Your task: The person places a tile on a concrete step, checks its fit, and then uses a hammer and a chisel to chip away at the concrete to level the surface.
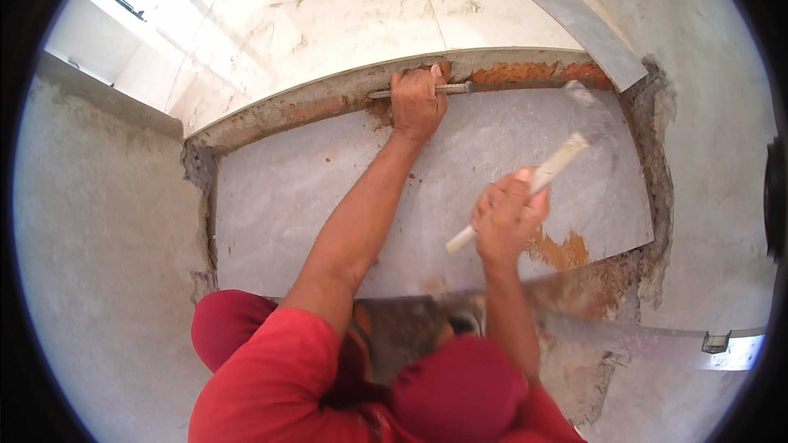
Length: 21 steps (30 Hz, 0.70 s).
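My left hand (417, 104) is wrapped round a metal chisel (455, 89), which lies nearly level along the far ledge. The chisel's tip points left against the rough mortar and brick edge (328, 107); its struck end sticks out to the right of my fist. My right hand (507, 213) grips the pale wooden handle of a hammer (558, 164). Smeared by motion, the hammer's head is up and to the right of the chisel's end, apart from it. Beneath both hands lies a large grey stone slab (287, 197) with crumbs and an orange-brown patch on it.
Beyond the ledge stretches a dusty white tiled floor (369, 8). A long grey strip (566, 8) reaches down to the far right corner of the recess. Grey plastered walls (107, 230) flank both sides, with broken edges. At lower right is a metal strip (657, 343).
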{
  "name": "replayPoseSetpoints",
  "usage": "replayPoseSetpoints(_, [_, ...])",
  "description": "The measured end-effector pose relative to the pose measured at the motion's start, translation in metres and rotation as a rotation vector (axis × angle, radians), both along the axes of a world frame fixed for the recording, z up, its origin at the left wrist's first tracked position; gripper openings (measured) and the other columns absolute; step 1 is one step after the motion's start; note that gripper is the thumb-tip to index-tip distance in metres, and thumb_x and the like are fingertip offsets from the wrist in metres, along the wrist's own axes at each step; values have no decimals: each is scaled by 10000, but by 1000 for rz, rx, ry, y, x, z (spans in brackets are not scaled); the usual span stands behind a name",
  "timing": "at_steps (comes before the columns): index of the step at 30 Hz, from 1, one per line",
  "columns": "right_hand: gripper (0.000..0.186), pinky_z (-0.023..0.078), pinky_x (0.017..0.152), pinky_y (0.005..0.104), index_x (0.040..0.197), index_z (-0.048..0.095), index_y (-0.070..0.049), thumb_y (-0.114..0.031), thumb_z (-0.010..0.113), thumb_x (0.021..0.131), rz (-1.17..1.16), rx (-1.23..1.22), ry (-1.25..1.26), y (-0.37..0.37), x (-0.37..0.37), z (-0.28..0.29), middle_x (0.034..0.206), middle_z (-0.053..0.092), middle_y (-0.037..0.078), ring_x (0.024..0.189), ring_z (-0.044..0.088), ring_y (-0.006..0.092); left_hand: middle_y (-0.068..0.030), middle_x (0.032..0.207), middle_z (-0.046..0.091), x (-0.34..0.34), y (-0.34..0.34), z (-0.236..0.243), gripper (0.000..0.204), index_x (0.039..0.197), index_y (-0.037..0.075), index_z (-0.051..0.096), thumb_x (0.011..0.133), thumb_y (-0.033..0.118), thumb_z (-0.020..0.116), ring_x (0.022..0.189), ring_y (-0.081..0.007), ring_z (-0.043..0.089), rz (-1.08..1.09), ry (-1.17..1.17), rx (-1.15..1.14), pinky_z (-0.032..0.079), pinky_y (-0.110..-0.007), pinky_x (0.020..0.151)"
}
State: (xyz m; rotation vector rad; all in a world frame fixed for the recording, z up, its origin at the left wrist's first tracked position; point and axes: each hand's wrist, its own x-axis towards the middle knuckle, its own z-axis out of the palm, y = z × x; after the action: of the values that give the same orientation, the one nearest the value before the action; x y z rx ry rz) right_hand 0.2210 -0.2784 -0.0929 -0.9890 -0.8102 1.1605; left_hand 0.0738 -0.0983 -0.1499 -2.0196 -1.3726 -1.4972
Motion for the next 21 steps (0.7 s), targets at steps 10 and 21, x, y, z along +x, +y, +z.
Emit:
replayPoseSetpoints(10, [173, 325, 392, 228, 974, 474, -44, -172, 473, 1091, 110, -82, -122, 11, 1, -15, 630, 439, -48, 460, 388, 25, -147, 624, 573, 1, 3, -1, 360, 651, 56, 543, 1004, 120, 576, 584, -332, 543, 14, 4, -39, 378, -442, 675])
replayPoseSetpoints(21, [228, 337, 406, 229, 899, 466, -63, -175, 459, 1097, 105, -143, 1, 5, 4, 9, 617, 405, -62, 476, 405, 27, -165, 603, 534, -5, 6, -6, 425, 641, 38, 518, 1043, 176, 537, 567, -375, 513, 41, -2, -20, 383, -465, 657])
